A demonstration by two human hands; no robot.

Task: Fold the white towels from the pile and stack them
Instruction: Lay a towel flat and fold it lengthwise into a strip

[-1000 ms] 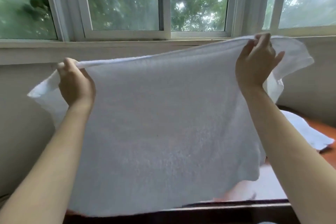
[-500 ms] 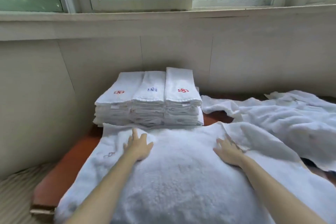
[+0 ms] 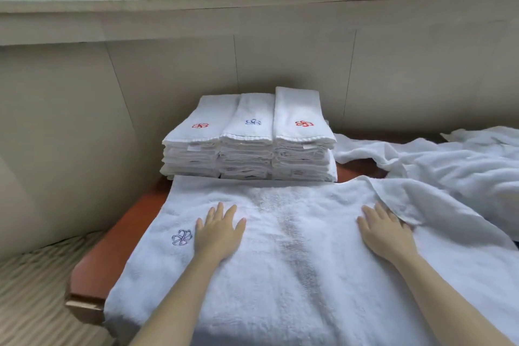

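Observation:
A white towel (image 3: 295,261) with a purple embroidered emblem lies spread flat on the red-brown table (image 3: 112,255). My left hand (image 3: 219,233) presses flat on its left part, fingers straight, just right of the emblem. My right hand (image 3: 387,233) rests flat on its right part, next to a turned-over corner. Behind the towel stand three side-by-side stacks of folded white towels (image 3: 250,137), topped with red, blue and red emblems. A loose pile of unfolded white towels (image 3: 455,166) lies at the right.
A beige wall (image 3: 393,73) and a window sill rise right behind the stacks. The table's left edge drops to a striped floor (image 3: 33,289).
A second ago both hands held the towel up in the air by its top edge. It came down onto the table, and both hands now lie flat on it.

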